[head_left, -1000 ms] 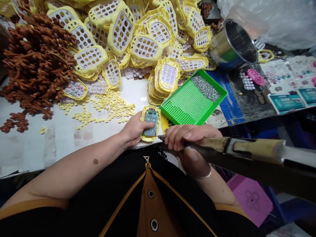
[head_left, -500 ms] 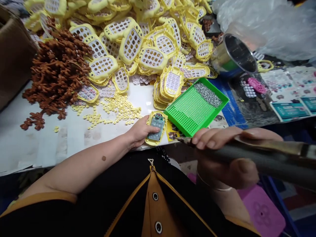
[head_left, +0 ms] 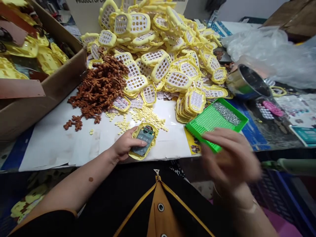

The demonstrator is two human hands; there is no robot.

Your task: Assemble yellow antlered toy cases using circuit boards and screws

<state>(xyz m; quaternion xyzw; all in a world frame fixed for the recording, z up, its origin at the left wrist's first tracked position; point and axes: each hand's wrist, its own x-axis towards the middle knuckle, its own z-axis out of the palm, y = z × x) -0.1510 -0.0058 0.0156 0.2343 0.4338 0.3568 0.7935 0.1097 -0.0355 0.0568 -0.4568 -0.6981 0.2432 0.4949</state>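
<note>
"One right hand [head_left: 232, 159], nearest, is blurring. Holding anything?"

"Cannot tell; it is hovering in front of the green tray [head_left: 207, 121]."

"And the left hand [head_left: 125, 144]?"

"Gripping a yellow shell [head_left: 153, 141] near the front edge of the surface [head_left: 170, 144], thumb [head_left: 138, 143] lying across the dark board [head_left: 146, 136], probably steadying it."

"Farther?"

"Metal bits [head_left: 227, 113] are lying in the tray, its walls likely stopping them scattering; yellow faceplates [head_left: 177, 81] are lying heaped behind."

Worktable [head_left: 170, 144], left to right, as I log it remotely.
Box [head_left: 61, 77]; figure pile [head_left: 98, 85]; shell heap [head_left: 161, 68] far centre, buttons [head_left: 146, 115] before it; shell stack [head_left: 197, 100] just left of tray [head_left: 209, 120], screws [head_left: 227, 113] inside, far end; pot [head_left: 237, 80] behind, right. Near: toy unit [head_left: 147, 135] in left hand [head_left: 125, 143].
</note>
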